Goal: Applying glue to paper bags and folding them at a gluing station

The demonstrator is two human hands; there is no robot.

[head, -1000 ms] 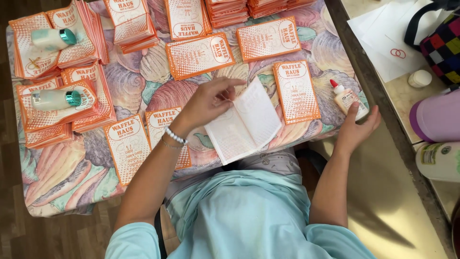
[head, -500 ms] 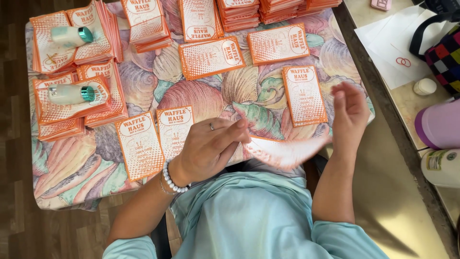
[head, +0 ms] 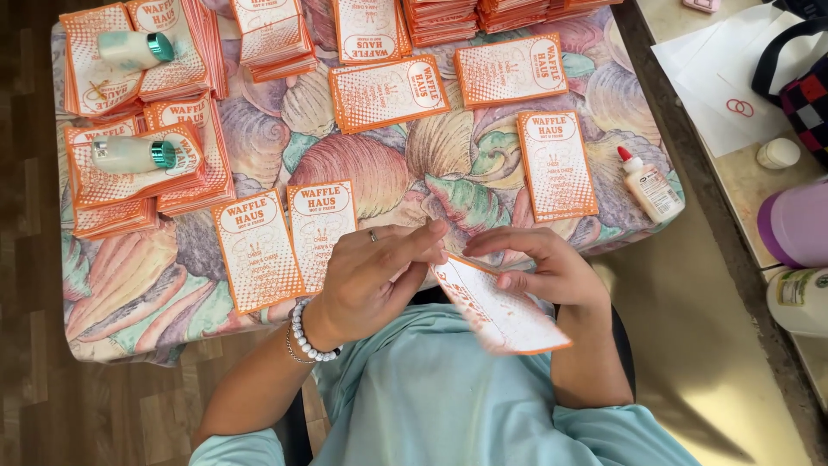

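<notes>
Looked like home craft corner, not shop or factory. Small counter [head: 362,164] ahead of hands wore shell-pattern cloth in pastel colours, household sort. Wood plank floor [head: 26,259] showed left of hands. Stacks of orange-and-white printed cards [head: 517,13] lay in rows beyond hands, two capped tubes [head: 134,154] weighing piles far left. Glue bottle [head: 649,185] lay right of hands. Further right, second surface held paper sheets [head: 716,78], checked bag [head: 798,78], purple container [head: 798,226].
</notes>
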